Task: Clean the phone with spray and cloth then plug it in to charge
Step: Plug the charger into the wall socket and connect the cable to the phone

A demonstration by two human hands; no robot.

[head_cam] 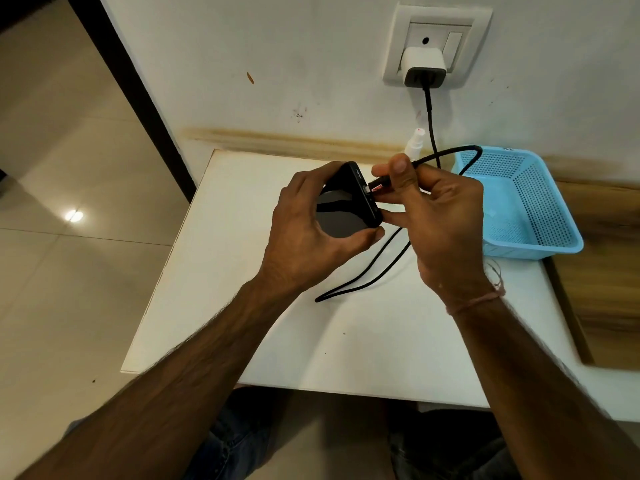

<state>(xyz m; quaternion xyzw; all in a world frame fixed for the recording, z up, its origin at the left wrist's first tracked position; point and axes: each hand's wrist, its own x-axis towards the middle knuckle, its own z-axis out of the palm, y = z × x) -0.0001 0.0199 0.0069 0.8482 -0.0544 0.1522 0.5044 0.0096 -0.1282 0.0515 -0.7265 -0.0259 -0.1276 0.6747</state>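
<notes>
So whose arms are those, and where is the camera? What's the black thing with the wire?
Those are a person's two arms. The camera sits on their head, looking down, so you see what they see. The left hand holds a black phone. The fingers of the right hand pinch the plug end of a black cable right at the phone's bottom edge; whether it is fully in, I can't tell. The cable runs up to a white charger in the wall socket. On the white table stand a blue basket and, behind the hands, a small spray bottle.
</notes>
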